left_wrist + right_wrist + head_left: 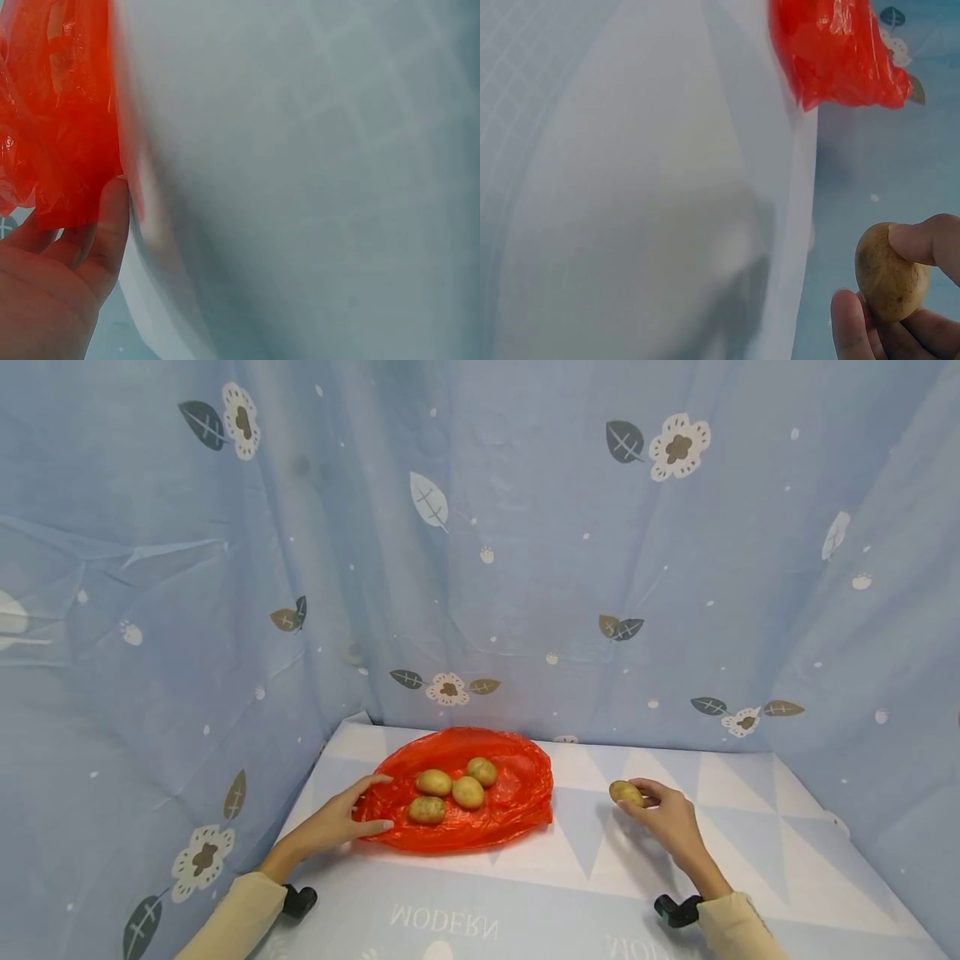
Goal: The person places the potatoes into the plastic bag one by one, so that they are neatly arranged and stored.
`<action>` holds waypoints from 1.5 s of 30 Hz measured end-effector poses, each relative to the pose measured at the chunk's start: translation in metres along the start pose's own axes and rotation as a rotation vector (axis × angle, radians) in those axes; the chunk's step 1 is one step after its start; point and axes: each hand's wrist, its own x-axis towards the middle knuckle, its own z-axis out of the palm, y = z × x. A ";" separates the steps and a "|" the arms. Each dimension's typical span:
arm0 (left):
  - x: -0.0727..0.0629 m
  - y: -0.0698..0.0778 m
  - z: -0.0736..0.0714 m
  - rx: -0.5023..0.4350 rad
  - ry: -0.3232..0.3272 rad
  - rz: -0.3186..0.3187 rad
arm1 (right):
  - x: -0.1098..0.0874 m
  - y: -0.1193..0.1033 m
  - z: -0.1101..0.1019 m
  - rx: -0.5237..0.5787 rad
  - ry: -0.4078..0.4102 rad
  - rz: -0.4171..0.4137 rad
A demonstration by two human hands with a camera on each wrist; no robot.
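Note:
Several yellow-brown potatoes (468, 792) lie in a red plastic bag (525, 814) spread wide with its mouth facing up. At the bag's left end is my left hand (337, 817), thumb and fingers apart and resting against the rim. In the left wrist view the thumb (112, 225) lies straight along the bag's red film (75, 142), the other fingers partly behind it. Off to the right of the bag, my right hand (671, 827) holds one potato (626, 792) above the table. The right wrist view shows this potato (891, 274) pinched between thumb and fingers.
The table (570, 868) wears a pale cloth with blue triangles and printed lettering. Blue floral curtains (525, 568) hang close behind it and along both sides. A black wrist device (300, 902) sits by the left cuff, another (677, 911) by the right.

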 end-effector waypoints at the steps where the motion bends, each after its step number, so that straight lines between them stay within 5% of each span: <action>1: 0.000 0.000 0.000 0.001 -0.001 0.003 | 0.000 -0.001 0.001 0.001 0.001 -0.007; 45: -0.001 0.001 0.001 0.002 0.004 0.000 | -0.001 -0.057 0.032 0.081 -0.064 -0.081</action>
